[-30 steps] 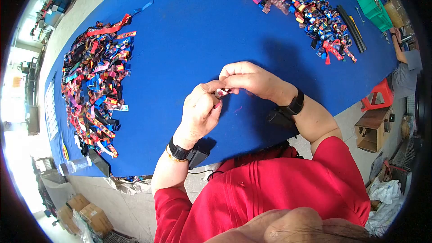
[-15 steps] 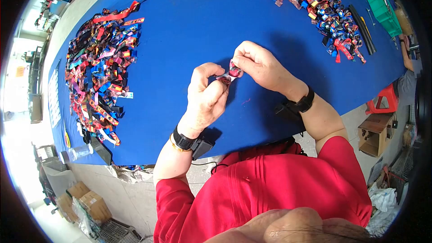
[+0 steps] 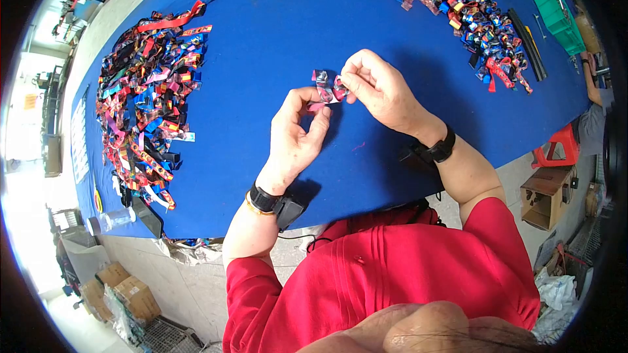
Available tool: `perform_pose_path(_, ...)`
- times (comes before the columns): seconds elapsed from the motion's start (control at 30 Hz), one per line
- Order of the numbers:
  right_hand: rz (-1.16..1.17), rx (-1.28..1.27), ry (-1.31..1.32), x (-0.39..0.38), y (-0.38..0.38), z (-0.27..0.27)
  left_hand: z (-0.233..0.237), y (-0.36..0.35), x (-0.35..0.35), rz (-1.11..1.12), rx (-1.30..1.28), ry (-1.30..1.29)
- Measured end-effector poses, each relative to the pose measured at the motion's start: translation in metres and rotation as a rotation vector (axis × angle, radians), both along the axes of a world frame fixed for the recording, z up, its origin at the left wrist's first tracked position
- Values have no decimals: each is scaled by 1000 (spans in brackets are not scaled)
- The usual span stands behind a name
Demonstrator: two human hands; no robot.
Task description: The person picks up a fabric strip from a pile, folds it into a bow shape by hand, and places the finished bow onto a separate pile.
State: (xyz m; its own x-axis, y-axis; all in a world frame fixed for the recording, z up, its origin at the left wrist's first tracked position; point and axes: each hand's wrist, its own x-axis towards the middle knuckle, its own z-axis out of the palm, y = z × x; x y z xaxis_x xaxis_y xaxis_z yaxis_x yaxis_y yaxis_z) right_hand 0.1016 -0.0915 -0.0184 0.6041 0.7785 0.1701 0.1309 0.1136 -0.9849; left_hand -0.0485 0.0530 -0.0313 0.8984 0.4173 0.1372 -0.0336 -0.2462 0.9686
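A short patterned ribbon [image 3: 325, 82], pink, dark and white, is held above the blue table between my two hands. It is bent or looped, and its far end sticks up beyond the fingers. My left hand [image 3: 297, 134] pinches the lower left part between thumb and fingers. On the right side, my right hand [image 3: 383, 95] grips the ribbon between thumb and forefinger. The fingertips partly cover it, so its exact fold cannot be made out.
Loose printed ribbons form a large pile [image 3: 150, 98] on the left of the blue tabletop [image 3: 275, 33]. Looped ribbon pieces [image 3: 468, 16] lie in a band at upper right, near dark strips [image 3: 528, 44] and a green crate [image 3: 551, 6]. A clear bottle [image 3: 112, 222] lies lower left.
The ribbon has turned and shows more of its length, with one end now standing up. My left fingers have opened out somewhat; my right hand has shifted slightly away from me.
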Motion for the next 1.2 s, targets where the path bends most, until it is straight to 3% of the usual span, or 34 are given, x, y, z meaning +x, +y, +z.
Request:
perform_pose_path(0.13, 35, 104, 9, 1, 3, -11, 13, 2, -1, -138, -378, -97)
perform_pose_path(0.33, 8, 19, -66, 4, 1, -17, 3, 13, -1, -180, 36, -185)
perform_pose_path(0.43, 89, 14, 139, 1, -2, -1, -1, 15, 0, -154, 50, -190)
perform_pose_path(0.53, 47, 40, -35, -2, 1, -8, 6, 9, -1, -56, -259, -92)
perform_pose_path(0.63, 69, -11, -6, -3, 0, -5, 14, 8, 1, -73, -346, -78)
perform_pose_path(0.77, 87, 6, 26, -8, 1, -7, 9, 7, 0, -98, -169, 88)
perform_pose_path(0.9, 94, -43, 103, -7, 0, 3, 16, 10, -2, -69, -320, 204)
perform_pose_path(1.03, 131, -147, 144, -6, -2, 9, 11, 13, -1, -69, -383, 111)
perform_pose_path(1.2, 185, -93, 164, -7, -1, 4, 11, 14, -2, -80, -359, 136)
